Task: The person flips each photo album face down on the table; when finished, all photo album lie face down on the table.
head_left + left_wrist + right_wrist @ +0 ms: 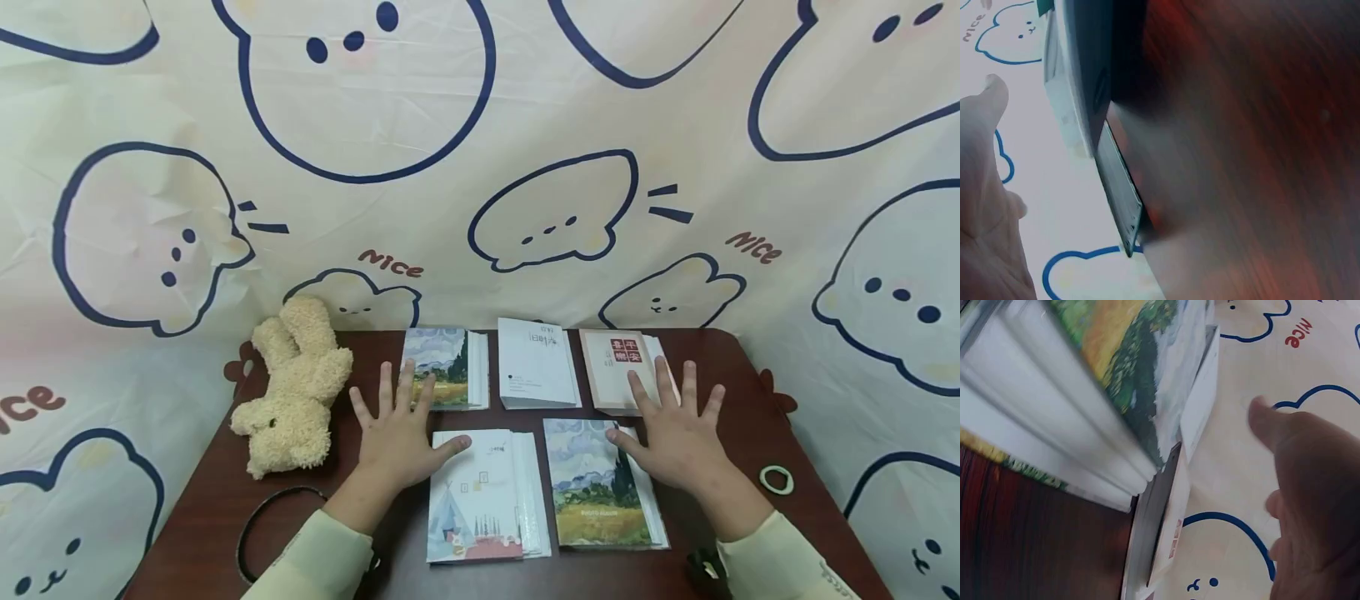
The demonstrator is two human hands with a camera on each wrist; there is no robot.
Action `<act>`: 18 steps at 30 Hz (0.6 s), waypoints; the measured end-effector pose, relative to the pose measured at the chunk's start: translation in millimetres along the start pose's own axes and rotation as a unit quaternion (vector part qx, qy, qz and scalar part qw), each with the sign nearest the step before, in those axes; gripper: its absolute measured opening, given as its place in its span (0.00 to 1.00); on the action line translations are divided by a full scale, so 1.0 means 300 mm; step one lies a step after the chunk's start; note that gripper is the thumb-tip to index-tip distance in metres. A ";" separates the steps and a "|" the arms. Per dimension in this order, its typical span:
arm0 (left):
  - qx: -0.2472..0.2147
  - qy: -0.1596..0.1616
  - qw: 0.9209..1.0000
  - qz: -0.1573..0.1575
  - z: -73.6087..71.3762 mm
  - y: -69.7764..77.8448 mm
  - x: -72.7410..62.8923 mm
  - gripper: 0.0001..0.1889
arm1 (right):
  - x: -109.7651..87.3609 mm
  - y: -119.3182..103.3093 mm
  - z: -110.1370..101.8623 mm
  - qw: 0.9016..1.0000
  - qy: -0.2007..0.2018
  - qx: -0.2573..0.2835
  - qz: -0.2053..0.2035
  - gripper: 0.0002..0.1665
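My left hand (399,446) is held with fingers spread over the table, near a photo album with a painted landscape cover (437,354) and a white album with a tent drawing (474,500). My right hand (681,442) is spread likewise. Its thumb overlaps a second landscape album (588,479) in the head view, and its fingers overlap a beige album with red characters (611,379). Between these, at the back, lies a white album with dark writing (534,358). Both hands hold nothing. In the wrist views the left hand (988,200) and right hand (1322,487) appear apart from the albums.
A cream plush toy (296,392) lies at the table's left. In front of it is a thin black ring-shaped band (243,533). A pale green ring (776,481) rests at the right. A patterned cloth (420,217) hangs behind the dark wooden table (198,492).
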State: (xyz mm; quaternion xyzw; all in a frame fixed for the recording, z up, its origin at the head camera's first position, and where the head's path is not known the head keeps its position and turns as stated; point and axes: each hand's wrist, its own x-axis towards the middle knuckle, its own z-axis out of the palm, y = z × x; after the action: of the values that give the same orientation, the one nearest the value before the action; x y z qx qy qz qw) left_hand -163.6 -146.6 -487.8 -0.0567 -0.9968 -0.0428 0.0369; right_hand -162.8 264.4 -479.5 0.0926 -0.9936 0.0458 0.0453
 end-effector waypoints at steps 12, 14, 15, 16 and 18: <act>-0.021 -0.032 0.999 0.016 0.013 0.069 -0.036 0.56 | -0.028 -0.021 -0.013 0.999 -0.027 0.018 -0.019 0.53; -0.036 -0.032 0.999 0.015 0.011 0.085 -0.041 0.54 | -0.034 -0.026 -0.011 0.999 -0.023 0.022 -0.022 0.52; -0.043 -0.031 0.998 0.015 0.011 0.093 -0.043 0.53 | -0.037 -0.028 -0.009 0.999 -0.021 0.024 -0.023 0.51; -0.052 -0.030 0.998 0.017 0.011 0.102 -0.046 0.52 | -0.040 -0.029 -0.008 0.999 -0.019 0.027 -0.023 0.51; -0.070 -0.029 0.997 0.019 0.011 0.120 -0.051 0.50 | -0.046 -0.032 -0.005 0.999 -0.018 0.034 -0.021 0.50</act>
State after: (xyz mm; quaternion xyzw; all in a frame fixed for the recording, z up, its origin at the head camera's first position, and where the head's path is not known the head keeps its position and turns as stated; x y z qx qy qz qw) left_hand -144.3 -112.3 -489.2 -0.0795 -0.9908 -0.1099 0.0043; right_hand -147.5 257.6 -478.6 0.1160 -0.9900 0.0766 0.0251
